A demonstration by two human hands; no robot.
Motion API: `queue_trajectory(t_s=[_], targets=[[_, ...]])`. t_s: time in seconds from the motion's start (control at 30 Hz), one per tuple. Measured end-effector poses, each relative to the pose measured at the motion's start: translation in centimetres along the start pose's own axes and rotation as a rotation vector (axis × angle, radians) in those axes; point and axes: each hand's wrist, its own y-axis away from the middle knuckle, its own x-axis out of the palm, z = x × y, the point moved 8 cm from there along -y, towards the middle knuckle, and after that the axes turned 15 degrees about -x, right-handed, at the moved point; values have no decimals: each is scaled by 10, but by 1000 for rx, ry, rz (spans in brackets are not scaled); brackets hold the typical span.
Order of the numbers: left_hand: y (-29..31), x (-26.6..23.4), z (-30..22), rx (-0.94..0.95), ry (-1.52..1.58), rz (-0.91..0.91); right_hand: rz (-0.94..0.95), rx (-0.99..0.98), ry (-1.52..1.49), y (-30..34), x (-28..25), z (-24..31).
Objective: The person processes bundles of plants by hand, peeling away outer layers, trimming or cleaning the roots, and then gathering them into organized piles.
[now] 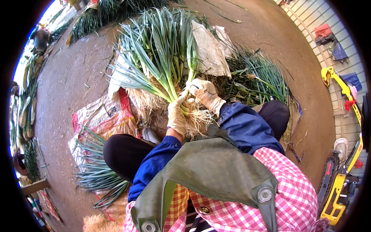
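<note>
Both my hands wear cream work gloves and meet in front of my lap. My left hand (177, 117) is closed round the lower stems of a few green onions (169, 86), their leaves fanning up and away. Pale stringy roots (200, 119) hang out below that grip. Just to the right, my right hand (206, 94) has its fingers closed at the stem bases, pinching a stem; its fingertips are partly hidden. Right behind the hands lies a large heap of green onions (154, 42), leaves pointing away, with a thick mat of roots (145, 99) toward me.
More green onions (98, 166) lie left of my knee, by a red-and-white woven sack (104, 114). Loose leaves (259, 77) are piled at right, beside a pale sack (210, 50). A yellow toy-like excavator (336, 193) stands far right by a tiled wall. Further bundles (29, 112) line the left.
</note>
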Motion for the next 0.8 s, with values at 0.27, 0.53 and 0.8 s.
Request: queue_trajectory(t_s=[0.27, 0.53, 0.8], targets=[[-1, -1, -3, -12, 65, 50, 786, -180, -89, 75, 78, 82], [4, 13, -7, 92, 5, -4, 410, 101, 954, 23, -68, -21], [12, 16, -3, 139, -246, -58, 267, 593, 164, -5, 2, -105]])
